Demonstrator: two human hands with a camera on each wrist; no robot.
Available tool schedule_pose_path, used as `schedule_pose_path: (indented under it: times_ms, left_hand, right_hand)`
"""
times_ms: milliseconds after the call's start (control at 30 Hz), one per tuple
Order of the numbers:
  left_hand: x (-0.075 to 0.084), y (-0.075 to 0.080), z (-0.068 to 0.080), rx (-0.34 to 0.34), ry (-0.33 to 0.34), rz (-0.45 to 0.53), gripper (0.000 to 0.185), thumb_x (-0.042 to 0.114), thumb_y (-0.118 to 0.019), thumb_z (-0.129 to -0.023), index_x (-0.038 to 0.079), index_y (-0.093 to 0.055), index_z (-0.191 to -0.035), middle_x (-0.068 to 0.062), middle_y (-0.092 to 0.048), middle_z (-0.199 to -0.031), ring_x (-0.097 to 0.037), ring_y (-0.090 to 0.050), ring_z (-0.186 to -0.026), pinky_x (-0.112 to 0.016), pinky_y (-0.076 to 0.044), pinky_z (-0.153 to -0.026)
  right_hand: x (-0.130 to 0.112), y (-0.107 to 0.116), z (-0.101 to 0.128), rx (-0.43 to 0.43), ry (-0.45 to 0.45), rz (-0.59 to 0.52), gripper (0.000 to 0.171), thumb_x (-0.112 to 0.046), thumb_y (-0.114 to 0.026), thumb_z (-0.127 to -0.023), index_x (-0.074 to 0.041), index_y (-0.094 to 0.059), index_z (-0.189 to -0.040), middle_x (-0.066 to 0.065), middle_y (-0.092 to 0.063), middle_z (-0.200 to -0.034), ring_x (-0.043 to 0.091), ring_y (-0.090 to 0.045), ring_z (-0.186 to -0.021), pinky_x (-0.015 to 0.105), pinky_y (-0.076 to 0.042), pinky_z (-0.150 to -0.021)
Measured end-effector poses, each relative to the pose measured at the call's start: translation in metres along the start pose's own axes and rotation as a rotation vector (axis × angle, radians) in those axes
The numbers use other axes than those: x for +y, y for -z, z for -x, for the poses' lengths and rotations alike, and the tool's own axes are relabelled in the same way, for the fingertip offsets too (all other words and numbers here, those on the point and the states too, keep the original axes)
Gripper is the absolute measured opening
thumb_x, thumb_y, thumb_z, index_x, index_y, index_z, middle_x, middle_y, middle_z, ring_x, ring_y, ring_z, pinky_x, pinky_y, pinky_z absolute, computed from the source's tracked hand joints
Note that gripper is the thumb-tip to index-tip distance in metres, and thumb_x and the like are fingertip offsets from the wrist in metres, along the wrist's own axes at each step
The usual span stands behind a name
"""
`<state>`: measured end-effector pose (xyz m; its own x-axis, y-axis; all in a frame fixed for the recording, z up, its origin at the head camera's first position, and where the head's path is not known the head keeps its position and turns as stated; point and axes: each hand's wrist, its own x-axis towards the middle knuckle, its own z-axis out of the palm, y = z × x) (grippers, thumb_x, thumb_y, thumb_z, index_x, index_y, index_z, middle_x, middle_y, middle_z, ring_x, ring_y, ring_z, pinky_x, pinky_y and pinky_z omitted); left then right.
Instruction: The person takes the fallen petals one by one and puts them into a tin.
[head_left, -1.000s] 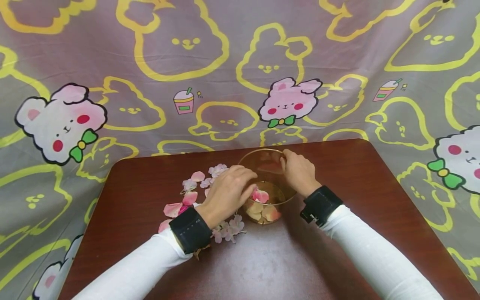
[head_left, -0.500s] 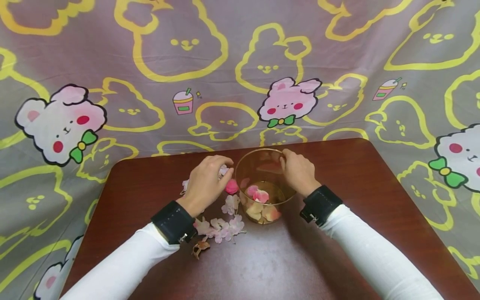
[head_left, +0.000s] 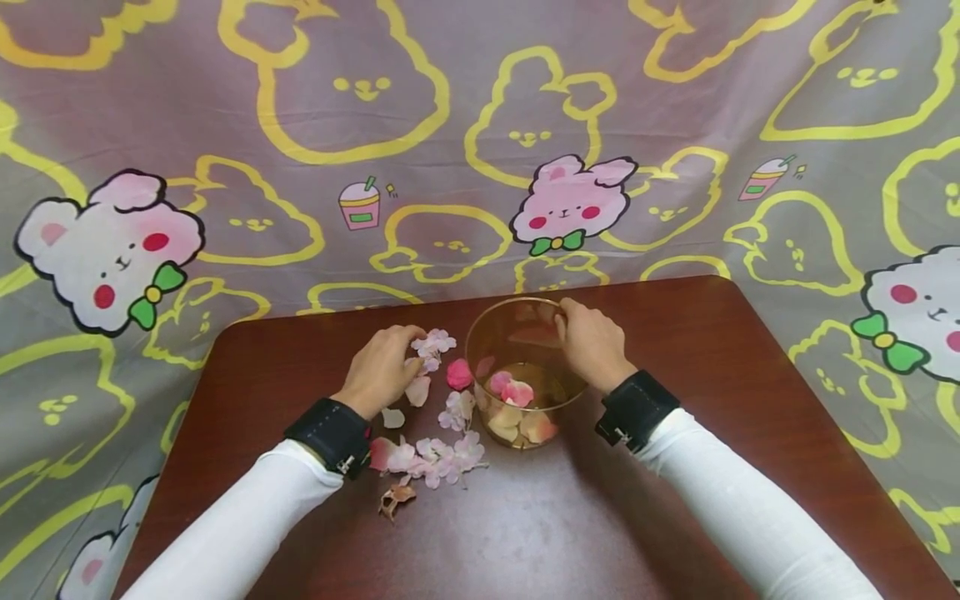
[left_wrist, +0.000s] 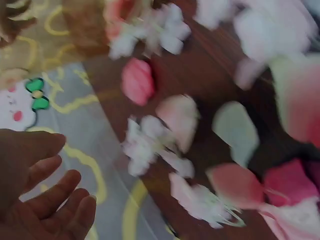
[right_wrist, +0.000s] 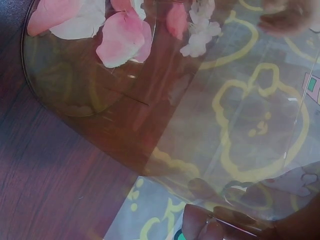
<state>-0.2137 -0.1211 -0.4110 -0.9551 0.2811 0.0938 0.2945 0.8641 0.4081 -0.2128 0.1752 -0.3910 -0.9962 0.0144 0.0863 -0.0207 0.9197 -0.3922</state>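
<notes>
A clear glass bowl (head_left: pixel 556 392) stands on the dark wooden table (head_left: pixel 675 350) with several pink and cream petals (head_left: pixel 517 392) in its bottom. My right hand (head_left: pixel 570 321) grips the bowl's far right rim; its fingertips (right_wrist: pixel 210 227) show through the glass in the right wrist view. My left hand (head_left: pixel 405 342) hovers left of the bowl over loose petals, its fingers curved down beside a white blossom cluster (head_left: pixel 433 342). In the left wrist view its fingers (left_wrist: pixel 50 200) are relaxed and hold nothing. A bright pink petal (head_left: pixel 459 373) lies beside the bowl.
More white and pink blossoms (head_left: pixel 446 450) and a dry brown leaf (head_left: pixel 393 500) lie on the table near my left wrist. A cartoon-print cloth (head_left: pixel 450 150) hangs behind and around the table. Bare wood lies to the right and front.
My left hand has drawn back from the bowl and moved left over the loose blossoms. My right hand has stayed on the bowl's rim.
</notes>
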Motion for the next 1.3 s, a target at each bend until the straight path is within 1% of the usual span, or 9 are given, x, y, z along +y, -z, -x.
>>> schedule_pose_path:
  times_ms: [67, 233, 367, 500, 600, 733, 967, 1100, 1300]
  left_hand:
    - [-0.01, -0.004, 0.0, -0.004, -0.016, -0.032, 0.039, 0.007, -0.071, -0.089, 0.003, -0.063, -0.128, -0.021, -0.066, -0.126, -0.04, -0.06, -0.119, -0.054, -0.052, -0.094]
    - [-0.032, -0.011, -0.001, -0.034, -0.007, -0.063, 0.041, 0.006, -0.072, -0.089, 0.001, -0.062, -0.129, -0.023, -0.066, -0.127, -0.042, -0.06, -0.12, -0.056, -0.051, -0.097]
    - [-0.044, -0.015, -0.001, -0.052, 0.013, -0.077, 0.042, 0.009, -0.073, -0.089, 0.0, -0.061, -0.128, -0.024, -0.065, -0.125, -0.044, -0.06, -0.119, -0.058, -0.051, -0.098]
    - [-0.052, -0.019, -0.001, -0.068, 0.021, -0.1, 0.042, 0.013, -0.072, -0.09, -0.001, -0.059, -0.128, -0.026, -0.064, -0.125, -0.046, -0.061, -0.118, -0.06, -0.051, -0.096]
    - [-0.056, -0.022, -0.002, -0.115, 0.033, -0.134, 0.046, 0.016, -0.069, -0.091, 0.0, -0.057, -0.132, -0.028, -0.061, -0.13, -0.047, -0.059, -0.121, -0.062, -0.051, -0.095]
    - [-0.057, -0.025, -0.002, -0.198, 0.057, -0.181, 0.051, 0.021, -0.069, -0.091, 0.002, -0.055, -0.137, -0.029, -0.057, -0.135, -0.049, -0.056, -0.124, -0.064, -0.05, -0.096]
    - [-0.058, -0.028, -0.003, -0.291, 0.09, -0.224, 0.055, 0.027, -0.068, -0.094, 0.001, -0.055, -0.14, -0.031, -0.056, -0.137, -0.051, -0.054, -0.126, -0.065, -0.048, -0.099]
    - [-0.059, -0.03, -0.003, -0.307, 0.085, -0.234, 0.052, 0.028, -0.067, -0.094, -0.002, -0.057, -0.137, -0.031, -0.057, -0.135, -0.05, -0.054, -0.125, -0.064, -0.049, -0.099]
    - [-0.058, -0.031, -0.005, -0.284, 0.076, -0.234, 0.049, 0.028, -0.068, -0.094, -0.007, -0.061, -0.127, -0.03, -0.061, -0.127, -0.048, -0.058, -0.119, -0.061, -0.051, -0.096]
  right_hand:
    - [0.0, -0.001, 0.0, 0.0, -0.001, 0.001, 0.018, -0.025, -0.053, -0.104, -0.011, -0.062, -0.099, 0.008, -0.06, -0.075, 0.031, -0.064, -0.072, 0.04, -0.042, -0.055]
    - [-0.001, -0.001, 0.0, 0.005, -0.006, 0.002, 0.018, -0.025, -0.054, -0.104, -0.011, -0.063, -0.1, 0.008, -0.06, -0.076, 0.031, -0.063, -0.072, 0.041, -0.043, -0.056]
    - [-0.003, -0.001, -0.001, 0.002, -0.001, 0.001, 0.018, -0.026, -0.053, -0.104, -0.011, -0.063, -0.1, 0.008, -0.062, -0.077, 0.032, -0.065, -0.074, 0.042, -0.044, -0.057]
    - [-0.004, -0.001, -0.001, 0.003, -0.002, 0.001, 0.018, -0.026, -0.053, -0.104, -0.012, -0.062, -0.099, 0.009, -0.063, -0.078, 0.033, -0.066, -0.076, 0.044, -0.046, -0.058]
    - [-0.003, -0.001, -0.002, 0.006, -0.008, 0.003, 0.018, -0.026, -0.053, -0.104, -0.012, -0.062, -0.098, 0.01, -0.064, -0.079, 0.034, -0.067, -0.078, 0.046, -0.047, -0.059]
    - [-0.003, -0.001, -0.002, 0.006, -0.009, 0.008, 0.018, -0.026, -0.053, -0.104, -0.012, -0.061, -0.097, 0.01, -0.065, -0.08, 0.035, -0.068, -0.08, 0.048, -0.048, -0.06]
    - [-0.001, -0.002, -0.002, 0.003, -0.005, 0.012, 0.018, -0.025, -0.052, -0.104, -0.012, -0.062, -0.098, 0.009, -0.063, -0.077, 0.033, -0.067, -0.075, 0.043, -0.045, -0.057]
    - [0.0, -0.002, -0.002, 0.004, -0.005, 0.015, 0.018, -0.025, -0.052, -0.104, -0.011, -0.061, -0.096, 0.009, -0.062, -0.076, 0.033, -0.066, -0.075, 0.042, -0.044, -0.056]
    - [0.002, -0.002, -0.002, 0.003, -0.006, 0.014, 0.019, -0.026, -0.052, -0.104, -0.011, -0.061, -0.096, 0.009, -0.063, -0.077, 0.033, -0.067, -0.075, 0.043, -0.045, -0.057]
